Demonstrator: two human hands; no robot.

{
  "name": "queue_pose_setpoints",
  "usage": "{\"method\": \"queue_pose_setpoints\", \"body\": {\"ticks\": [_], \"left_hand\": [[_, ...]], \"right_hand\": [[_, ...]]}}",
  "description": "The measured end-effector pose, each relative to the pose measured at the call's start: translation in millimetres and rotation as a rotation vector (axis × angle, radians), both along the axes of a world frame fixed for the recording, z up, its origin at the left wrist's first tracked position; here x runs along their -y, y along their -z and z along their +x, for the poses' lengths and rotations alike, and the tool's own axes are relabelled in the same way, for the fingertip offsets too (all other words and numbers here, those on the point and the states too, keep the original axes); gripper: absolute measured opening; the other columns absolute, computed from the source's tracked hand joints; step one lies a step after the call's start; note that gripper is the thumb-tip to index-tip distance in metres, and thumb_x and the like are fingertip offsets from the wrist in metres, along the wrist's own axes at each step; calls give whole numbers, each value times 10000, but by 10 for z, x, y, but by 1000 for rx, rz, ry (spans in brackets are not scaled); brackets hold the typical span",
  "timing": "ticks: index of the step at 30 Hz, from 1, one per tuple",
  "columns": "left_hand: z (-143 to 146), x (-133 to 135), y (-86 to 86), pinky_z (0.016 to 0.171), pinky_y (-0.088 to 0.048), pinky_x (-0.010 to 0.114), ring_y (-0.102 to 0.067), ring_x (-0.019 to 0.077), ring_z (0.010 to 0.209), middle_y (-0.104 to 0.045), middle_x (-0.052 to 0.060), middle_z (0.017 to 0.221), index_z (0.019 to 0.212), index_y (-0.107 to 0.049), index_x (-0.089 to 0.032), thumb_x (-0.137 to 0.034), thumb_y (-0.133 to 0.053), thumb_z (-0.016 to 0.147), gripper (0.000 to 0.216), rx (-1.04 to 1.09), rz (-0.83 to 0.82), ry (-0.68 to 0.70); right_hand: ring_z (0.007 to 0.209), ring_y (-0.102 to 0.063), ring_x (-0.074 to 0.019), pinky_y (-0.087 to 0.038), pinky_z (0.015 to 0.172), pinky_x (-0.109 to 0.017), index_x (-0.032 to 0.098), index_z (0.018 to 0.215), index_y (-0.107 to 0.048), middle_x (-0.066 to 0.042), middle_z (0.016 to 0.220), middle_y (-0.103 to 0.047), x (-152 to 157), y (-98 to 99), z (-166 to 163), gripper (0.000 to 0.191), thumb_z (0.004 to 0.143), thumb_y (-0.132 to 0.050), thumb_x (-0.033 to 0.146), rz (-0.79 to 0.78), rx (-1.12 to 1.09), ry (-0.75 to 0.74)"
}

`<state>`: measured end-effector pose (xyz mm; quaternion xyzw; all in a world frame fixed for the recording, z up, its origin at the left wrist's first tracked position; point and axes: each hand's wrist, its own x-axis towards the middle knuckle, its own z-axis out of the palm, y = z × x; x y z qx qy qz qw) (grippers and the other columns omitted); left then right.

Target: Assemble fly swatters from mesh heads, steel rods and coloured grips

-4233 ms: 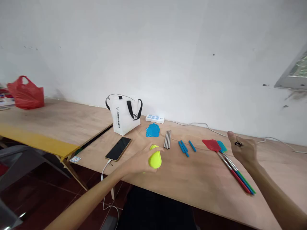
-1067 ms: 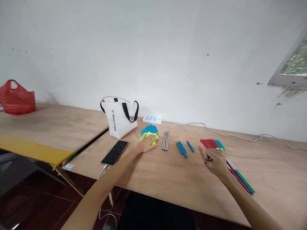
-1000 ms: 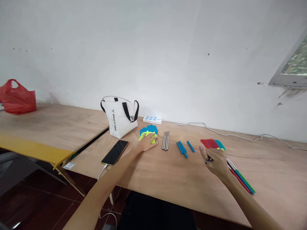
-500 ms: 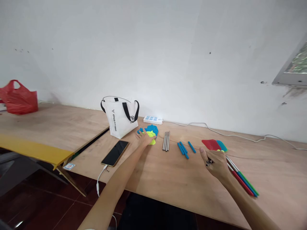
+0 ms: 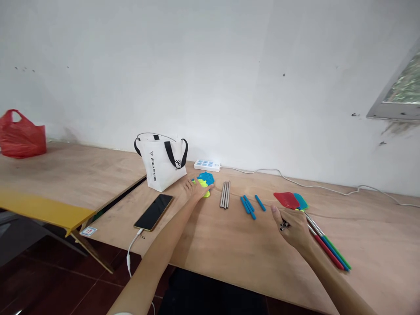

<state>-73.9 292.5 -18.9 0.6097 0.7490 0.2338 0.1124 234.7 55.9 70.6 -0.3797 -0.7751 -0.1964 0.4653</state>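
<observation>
My left hand (image 5: 196,189) lies with its fingers spread over a yellow-green fly swatter head (image 5: 206,192), partly covering it. A blue swatter head (image 5: 207,177) sits just behind. Closed in a fist, my right hand (image 5: 292,225) grips several thin metal tubes (image 5: 284,226), whose open ends point toward me. Beside that hand rest assembled fly swatters, with a red head (image 5: 286,199), a blue head (image 5: 301,201) and coloured handles (image 5: 331,251). Between my hands are a row of metal tubes (image 5: 225,195) and several blue handle grips (image 5: 248,205).
A white tote bag (image 5: 164,164) stands at the left, with a phone (image 5: 153,212) on a charging cable in front of it. A white power strip (image 5: 206,165) lies by the wall, its cord running right. A red plastic bag (image 5: 22,135) is on the far left table.
The whole view has shifted slightly, so things appear a little further left. My left hand has drawn together slightly over the swatter heads; my right still grips the metal tubes.
</observation>
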Motion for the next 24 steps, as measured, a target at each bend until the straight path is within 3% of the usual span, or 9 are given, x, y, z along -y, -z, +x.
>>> {"method": "queue_pose_setpoints", "body": {"ticks": [6,10,17,22,24], "left_hand": [[73,-28,6,1110,-229,649,-363,513,1408,-481,263,1484,1529,-329,-182,-704,-655,712,1022,-61,79,-11],[92,61,-19,1125,-230,608,-449,484,1340,-523,238,1440,1514,-360,-216,-692,-675,708,988,-90,146,-4],[19,226,-103,1091,-334,556,-457,439,1333,-397,188,1542,1524,-344,-269,-556,-722,715,938,-78,174,173],[-69,216,-46,1107,-347,501,-405,370,1386,-449,121,1513,1417,-473,-297,-453,-641,824,636,-99,159,298],[-76,186,-27,1118,-342,476,-410,351,1384,-462,125,1500,1409,-477,-278,-444,-628,838,613,-97,158,301]], "right_hand": [[465,-281,-71,-199,525,-302,209,547,-359,62,501,-346,-41,84,2,461,962,-551,147,-16,-15,0],[463,-276,-69,-198,520,-298,209,533,-354,65,496,-335,-56,110,-15,475,957,-562,153,-12,-12,1],[453,-269,-68,-183,520,-305,209,520,-356,66,476,-341,-91,173,-40,485,946,-580,147,20,-7,10],[450,-259,-70,-183,517,-303,211,522,-356,67,484,-340,-104,194,-98,480,946,-575,157,-6,-23,0],[448,-261,-71,-183,515,-303,211,527,-370,66,485,-345,-104,193,-115,466,946,-565,153,-22,-24,-1]]}}
